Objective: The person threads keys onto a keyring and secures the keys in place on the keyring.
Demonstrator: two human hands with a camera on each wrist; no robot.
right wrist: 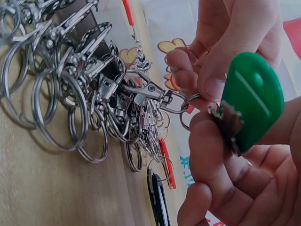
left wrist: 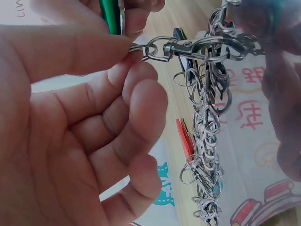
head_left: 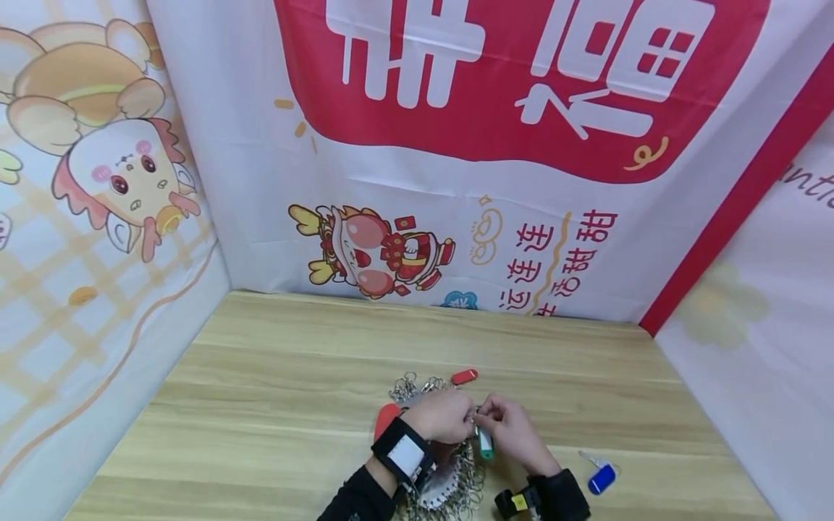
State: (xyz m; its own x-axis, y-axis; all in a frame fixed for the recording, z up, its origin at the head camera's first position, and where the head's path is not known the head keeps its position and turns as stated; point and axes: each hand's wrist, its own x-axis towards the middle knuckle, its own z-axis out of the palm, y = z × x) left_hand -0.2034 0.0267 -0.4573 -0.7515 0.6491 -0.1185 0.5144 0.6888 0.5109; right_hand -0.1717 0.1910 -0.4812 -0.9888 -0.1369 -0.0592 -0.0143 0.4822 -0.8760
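My left hand [head_left: 439,416] pinches a metal split ring [left wrist: 136,47] between thumb and fingertips. That ring is linked to a silver swivel clasp [right wrist: 146,91] hooked on a rack. Close beside it, my right hand [head_left: 515,430] holds a key with a green key tag [right wrist: 256,101], its fingertips near the same ring. The key [right wrist: 229,123] shows as a silver blade end against the tag; part of the right thumb is hidden behind the tag. Many other clasps and split rings [right wrist: 59,110] hang along the rack's pale, toothed edge [head_left: 439,492], partly covered by my left arm.
A red key tag [head_left: 465,376] lies behind the hands on the wooden table [head_left: 274,412]. To the right is a blue key tag [head_left: 601,478] with a key. Part of something red and rounded [head_left: 386,418] shows by the left wrist. Printed cloth [head_left: 254,181] stands around the table.
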